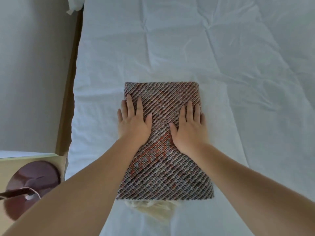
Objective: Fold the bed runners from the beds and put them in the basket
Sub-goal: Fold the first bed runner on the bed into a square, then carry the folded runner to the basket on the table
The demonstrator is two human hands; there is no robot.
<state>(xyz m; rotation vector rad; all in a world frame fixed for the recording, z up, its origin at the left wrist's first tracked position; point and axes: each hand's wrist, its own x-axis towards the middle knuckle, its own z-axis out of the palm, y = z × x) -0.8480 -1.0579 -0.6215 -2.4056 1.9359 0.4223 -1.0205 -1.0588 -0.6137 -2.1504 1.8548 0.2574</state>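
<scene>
A woven bed runner (163,103) with a brown, grey and orange diagonal pattern lies folded into a thick rectangle on the white bed (221,65). Pale fringe (153,208) sticks out from under its near edge. My left hand (133,121) lies flat on the runner's left side, fingers straight and spread, the outer fingers over the edge onto the sheet. My right hand (190,126) presses flat on the right side in the same way. No basket is in view.
A light wooden bed frame (68,92) runs along the bed's left side, with a grey wall or floor beyond it. At the lower left a bedside table (6,169) carries a dark maroon round lamp base (32,184).
</scene>
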